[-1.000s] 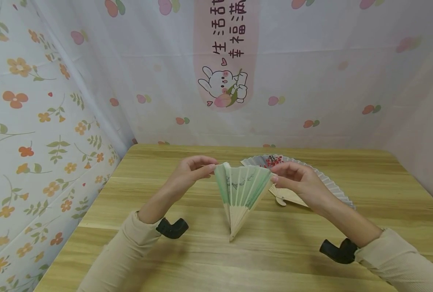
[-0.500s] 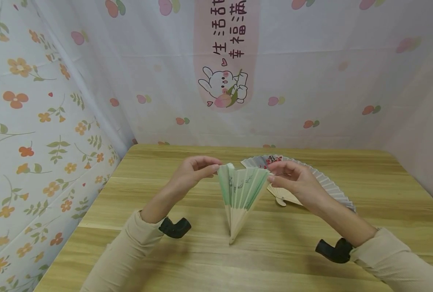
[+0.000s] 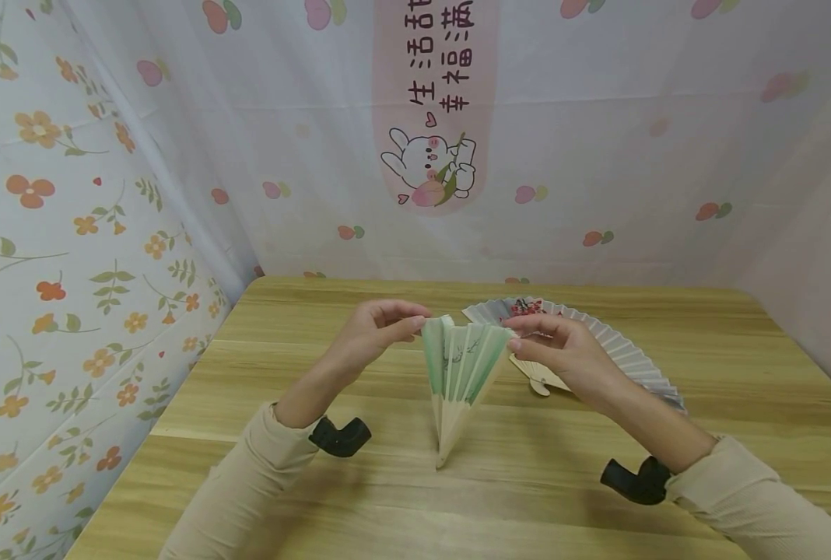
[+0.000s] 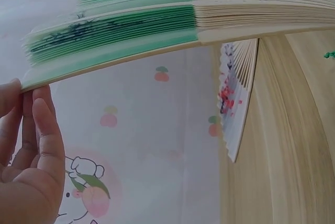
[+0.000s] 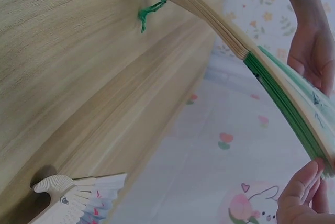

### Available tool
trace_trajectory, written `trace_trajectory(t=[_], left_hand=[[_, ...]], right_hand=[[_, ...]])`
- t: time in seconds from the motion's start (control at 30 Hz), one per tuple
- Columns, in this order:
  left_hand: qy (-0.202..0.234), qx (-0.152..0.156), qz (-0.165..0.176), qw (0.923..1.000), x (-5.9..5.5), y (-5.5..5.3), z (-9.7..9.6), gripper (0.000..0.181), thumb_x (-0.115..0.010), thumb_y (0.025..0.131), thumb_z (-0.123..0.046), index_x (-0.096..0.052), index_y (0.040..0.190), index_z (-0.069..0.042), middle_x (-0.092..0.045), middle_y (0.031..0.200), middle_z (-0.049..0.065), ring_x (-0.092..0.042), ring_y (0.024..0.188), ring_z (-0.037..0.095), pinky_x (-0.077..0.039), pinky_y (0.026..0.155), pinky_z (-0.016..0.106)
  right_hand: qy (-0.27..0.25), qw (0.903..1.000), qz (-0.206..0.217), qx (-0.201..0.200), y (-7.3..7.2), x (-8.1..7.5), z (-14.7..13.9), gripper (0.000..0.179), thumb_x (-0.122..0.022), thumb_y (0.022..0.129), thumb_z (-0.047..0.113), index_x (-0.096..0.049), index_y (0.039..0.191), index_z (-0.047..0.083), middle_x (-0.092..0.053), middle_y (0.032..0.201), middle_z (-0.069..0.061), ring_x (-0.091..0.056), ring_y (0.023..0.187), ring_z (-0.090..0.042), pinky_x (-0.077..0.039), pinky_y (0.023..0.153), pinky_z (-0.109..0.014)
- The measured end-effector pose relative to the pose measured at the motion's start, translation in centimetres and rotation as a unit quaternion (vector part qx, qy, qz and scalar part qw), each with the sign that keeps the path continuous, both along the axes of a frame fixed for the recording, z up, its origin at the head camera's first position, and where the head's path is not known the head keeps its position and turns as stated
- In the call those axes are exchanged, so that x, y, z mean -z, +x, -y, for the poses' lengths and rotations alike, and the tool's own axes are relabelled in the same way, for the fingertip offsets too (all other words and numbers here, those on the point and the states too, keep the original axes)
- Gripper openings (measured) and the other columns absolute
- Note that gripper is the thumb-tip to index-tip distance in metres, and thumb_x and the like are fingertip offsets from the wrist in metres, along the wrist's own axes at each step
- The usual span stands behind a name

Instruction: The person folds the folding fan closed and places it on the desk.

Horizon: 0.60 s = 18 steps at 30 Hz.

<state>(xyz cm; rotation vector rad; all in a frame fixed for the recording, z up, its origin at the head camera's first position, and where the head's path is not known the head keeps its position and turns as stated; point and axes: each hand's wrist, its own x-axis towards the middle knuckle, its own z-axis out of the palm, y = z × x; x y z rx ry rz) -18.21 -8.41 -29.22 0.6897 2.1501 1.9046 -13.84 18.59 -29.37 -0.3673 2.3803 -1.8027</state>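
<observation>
A green and cream folding fan (image 3: 461, 362) stands partly spread over the middle of the table, its pivot end pointing down toward me. My left hand (image 3: 373, 334) pinches its upper left corner between thumb and fingers; the left wrist view shows the thumb and fingertips at the outer rib, with the green pleats (image 4: 115, 30) bunched in two groups. My right hand (image 3: 562, 350) pinches the upper right corner, also seen at the fan's tip in the right wrist view. A short green cord (image 5: 151, 12) hangs from the pivot end.
Behind my right hand lies a second folding fan (image 3: 625, 350), spread open on the wooden table (image 3: 303, 505), pale grey with red blossoms. A printed cloth (image 3: 562, 155) hangs behind the table, and a floral cloth (image 3: 58, 311) at the left.
My two hands have come closer together, the right moving left and the left slightly right. The green fan between them has narrowed, and its pivot end has shifted slightly.
</observation>
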Motion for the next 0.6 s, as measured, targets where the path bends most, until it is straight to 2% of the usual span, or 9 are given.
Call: trace_trajectory(t=[0.1,0.27,0.5,0.6], left_hand=[[0.002,0.003,-0.002,1.0000,0.02,-0.02,-0.07,0.023,-0.056,0.087,-0.010,-0.060,0.105,0.005,-0.061,0.099,0.008,-0.055,0.091,0.031,-0.048,0.080,0.032],[0.008,0.004,-0.002,1.0000,0.10,-0.10,-0.22,0.022,-0.057,0.087,-0.009,-0.061,0.104,0.004,-0.062,0.099,0.007,-0.053,0.093,0.037,-0.048,0.079,0.032],[0.011,0.006,0.003,0.9999,-0.07,-0.10,-0.32,0.022,-0.057,0.087,-0.011,-0.062,0.103,0.003,-0.062,0.097,0.006,-0.056,0.088,0.023,-0.047,0.082,0.036],[0.011,0.005,0.003,0.9999,-0.20,-0.07,-0.38,0.022,-0.057,0.087,-0.011,-0.061,0.104,0.003,-0.062,0.098,0.006,-0.055,0.087,0.021,-0.047,0.082,0.036]], right_hand=[[-0.002,1.0000,-0.003,-0.001,-0.03,0.03,0.01,0.037,-0.062,0.083,0.023,-0.055,0.113,0.001,-0.051,0.113,-0.006,-0.056,0.096,-0.014,-0.045,0.085,-0.036],[-0.015,0.9998,-0.012,-0.007,0.00,0.04,0.14,0.030,-0.062,0.084,0.019,-0.056,0.107,0.002,-0.054,0.104,-0.004,-0.058,0.091,-0.015,-0.048,0.080,-0.029],[-0.034,0.9991,-0.017,-0.018,0.05,-0.09,0.40,0.022,-0.061,0.085,0.016,-0.056,0.102,0.004,-0.054,0.096,-0.003,-0.058,0.085,-0.018,-0.049,0.077,-0.031],[-0.036,0.9990,-0.016,-0.022,0.06,-0.19,0.52,0.022,-0.061,0.085,0.016,-0.056,0.103,0.005,-0.055,0.095,-0.002,-0.059,0.083,-0.016,-0.049,0.077,-0.030]])
